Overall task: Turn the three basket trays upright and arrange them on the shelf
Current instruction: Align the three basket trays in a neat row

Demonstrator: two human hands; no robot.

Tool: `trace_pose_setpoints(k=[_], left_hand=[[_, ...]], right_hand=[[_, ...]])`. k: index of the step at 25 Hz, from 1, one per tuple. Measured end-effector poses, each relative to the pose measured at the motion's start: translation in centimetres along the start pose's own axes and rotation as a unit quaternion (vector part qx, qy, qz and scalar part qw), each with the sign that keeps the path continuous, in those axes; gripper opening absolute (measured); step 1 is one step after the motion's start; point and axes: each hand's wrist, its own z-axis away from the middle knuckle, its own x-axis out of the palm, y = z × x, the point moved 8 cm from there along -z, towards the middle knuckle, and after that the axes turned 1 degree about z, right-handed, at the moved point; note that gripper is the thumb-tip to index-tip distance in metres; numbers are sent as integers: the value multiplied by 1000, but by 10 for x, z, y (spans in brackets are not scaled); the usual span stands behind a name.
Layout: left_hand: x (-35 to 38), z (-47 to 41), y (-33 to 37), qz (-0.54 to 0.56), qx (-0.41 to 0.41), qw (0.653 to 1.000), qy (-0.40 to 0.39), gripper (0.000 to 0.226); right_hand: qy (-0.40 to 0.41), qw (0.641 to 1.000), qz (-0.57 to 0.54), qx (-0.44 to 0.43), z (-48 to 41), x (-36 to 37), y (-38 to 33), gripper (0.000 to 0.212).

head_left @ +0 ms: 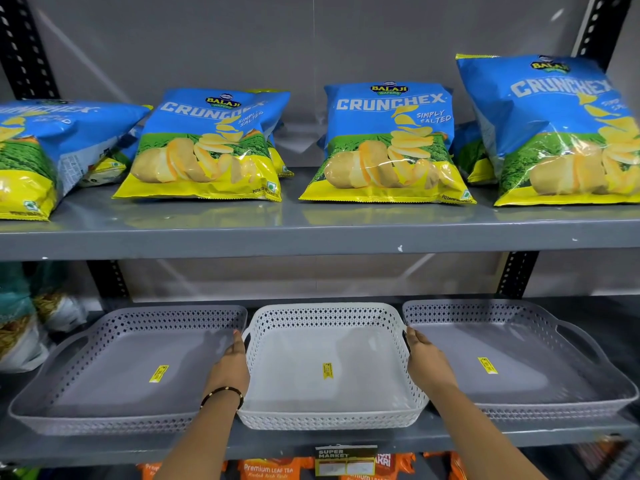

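Three trays upright in a row on the lower shelf (346, 441), both hands on the middle one.

The white tray (329, 365) sits between the left grey tray (114, 368) and the right grey tray (519, 362), sides touching or nearly so. The left hand (230, 363) presses the white tray's left wall and the right hand (427, 362) its right wall, fingers extended flat along the handles; whether they curl around the rim cannot be told. Chip bags (388, 143) line the shelf above.
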Motion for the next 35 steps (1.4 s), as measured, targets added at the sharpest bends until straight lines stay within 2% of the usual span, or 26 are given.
trace_pose_setpoints(k=[11,16,23,35], left_hand=[[-1,5,-4,31,-16,999,-12,68],[3,5,-6,9,-13,1000,-18,68],[2,5,-7,50,-36,998,-23,69],[3,6,-9,41,-53,998,-6,69]], right_hand=[[-2,1000,13,-3,1,2,1,70],[-5,1000,21,-11,-2,5,3,69],[-3,1000,25,-8,-1,5,3,67],[2,1000,31,-6,0,4,2,69]])
